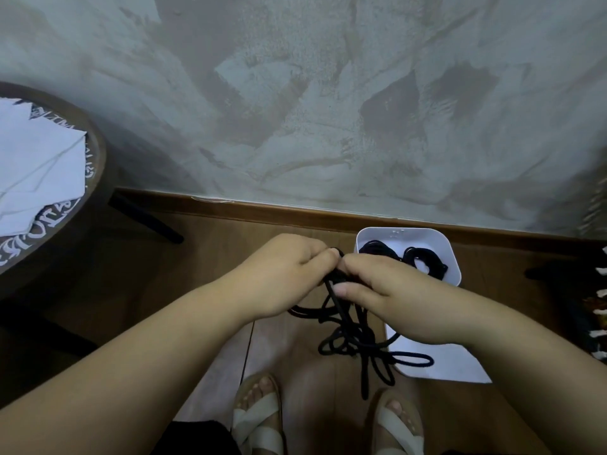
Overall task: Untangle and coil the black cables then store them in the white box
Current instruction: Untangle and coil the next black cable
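Item, fingers: those of your left hand (282, 274) curl narrow over the top of the black cable (351, 336) and pinch it at the fingertips (323, 256); your right hand (387, 300) meets it knuckle to knuckle, fingers folded round the same bunch and thumb laid along a strand. Both hands hold cable; neither is spread. Item, the cable: one knotted mass gathered at the pinch, its long axis dropping from the fingers toward your feet, with loops crossing below your right wrist and a loose end hanging between your sandals (259, 418). It reads as not yet untangled, so no coil is begun. Item, white box (453, 257): on the floor (203, 244) at its far edge, against the skirting board (295, 211), lying just beyond and to the right of the pinch. Your right hand is the nearer one to it; your left would have to cross over. Item, coiled cables (423, 261): two black bundles already inside the box, side by side. Item, white panel (443, 362): under your right forearm, on the near side of the box; whether it is a lid or more of the box cannot be told. Item, round table (98, 152): at the left, well apart from the work, carrying white paper (39, 165). Judgement: the knot must be worked loose at the fingers before anything goes forward and right to the box
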A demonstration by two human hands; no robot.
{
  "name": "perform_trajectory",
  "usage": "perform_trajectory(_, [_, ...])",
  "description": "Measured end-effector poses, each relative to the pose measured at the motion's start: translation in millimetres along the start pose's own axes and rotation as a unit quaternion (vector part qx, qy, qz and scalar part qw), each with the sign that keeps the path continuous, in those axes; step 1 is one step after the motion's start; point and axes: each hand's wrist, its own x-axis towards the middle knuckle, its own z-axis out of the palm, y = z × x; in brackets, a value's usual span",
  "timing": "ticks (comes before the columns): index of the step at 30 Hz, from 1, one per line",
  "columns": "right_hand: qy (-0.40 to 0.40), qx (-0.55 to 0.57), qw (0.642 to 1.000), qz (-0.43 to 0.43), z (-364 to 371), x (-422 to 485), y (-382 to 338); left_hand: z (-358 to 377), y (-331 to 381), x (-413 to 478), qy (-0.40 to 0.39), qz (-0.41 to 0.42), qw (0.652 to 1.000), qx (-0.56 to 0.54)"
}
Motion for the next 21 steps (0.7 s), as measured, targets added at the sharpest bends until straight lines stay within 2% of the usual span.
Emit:
perform_trajectory(2, [0.005,0.088,0.996,0.015,-1.7,-4.9,2.6,-1.2,1.0,-0.6,0.032,0.007,0.999,0.014])
perform_trajectory(5, [0.077,0.213,0.974,0.017,0.8,-6.2,12.1,-5.3,-1.2,2.3,0.106,-0.012,0.994,-0.008])
perform_trajectory(8, [0.188,0.331,0.924,0.047,2.6,0.4,24.4,-4.3,-5.2,7.6,0.117,-0.120,0.963,-0.213])
perform_trajectory(10, [0.259,0.399,0.877,0.071,-0.9,6.2,30.4,-3.4,-9.7,8.6,0.081,-0.164,0.945,-0.272])
perform_trajectory(13, [0.325,0.393,0.856,0.082,-4.9,8.4,31.5,-5.3,-21.8,8.9,-0.027,-0.173,0.976,-0.132])
perform_trajectory(16, [0.306,0.415,0.856,0.042,-4.2,7.4,22.5,-4.7,-30.4,8.0,-0.108,-0.165,0.980,-0.012])
perform_trajectory(18, [0.282,0.390,0.876,0.021,-2.2,6.6,14.1,-5.4,-33.4,10.8,-0.073,-0.154,0.985,0.032])
perform_trajectory(20, [0.262,0.354,0.898,0.013,0.0,7.6,6.3,-8.9,-32.0,12.1,0.048,-0.133,0.990,0.027])
perform_trajectory(21, [0.249,0.342,0.906,0.011,1.5,8.6,3.2,-12.1,-27.4,11.6,0.115,-0.113,0.987,-0.012])
